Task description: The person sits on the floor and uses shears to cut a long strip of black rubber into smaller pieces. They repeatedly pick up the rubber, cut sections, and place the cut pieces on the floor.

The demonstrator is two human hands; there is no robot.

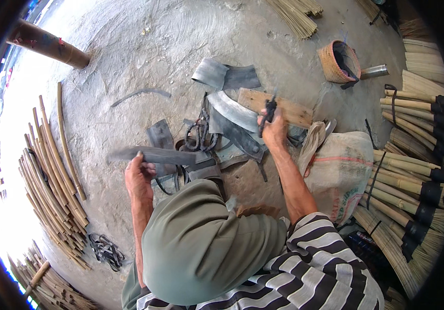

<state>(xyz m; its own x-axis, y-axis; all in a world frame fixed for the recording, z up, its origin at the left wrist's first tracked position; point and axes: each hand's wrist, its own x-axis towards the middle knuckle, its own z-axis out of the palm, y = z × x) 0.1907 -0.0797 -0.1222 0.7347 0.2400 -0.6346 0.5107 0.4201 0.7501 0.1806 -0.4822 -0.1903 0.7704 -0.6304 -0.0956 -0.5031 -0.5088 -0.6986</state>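
Note:
My left hand (140, 178) is closed on one flat dark rubber strip (162, 155), pinched under the thumb and held out sideways. My right hand (273, 126), farther off and to the right, grips a black-handled knife (268, 114); its thin blade points away from me and is blurred. Under that hand are a wooden board (297, 110) and a curved grey rubber piece (232, 112). Between my hands lie more dark rubber pieces (237, 139) and a coiled black cord (199, 134). Beyond them rests a wide grey rubber sheet (225, 75).
Bamboo poles (51, 181) lie at the left, near a bundle of black strips (106, 251). A woven basket (330, 62) stands far right. A stuffed sack (340, 165) sits by my right arm, with bound brooms (408, 191) beyond. A thick post (51, 46) rises far left.

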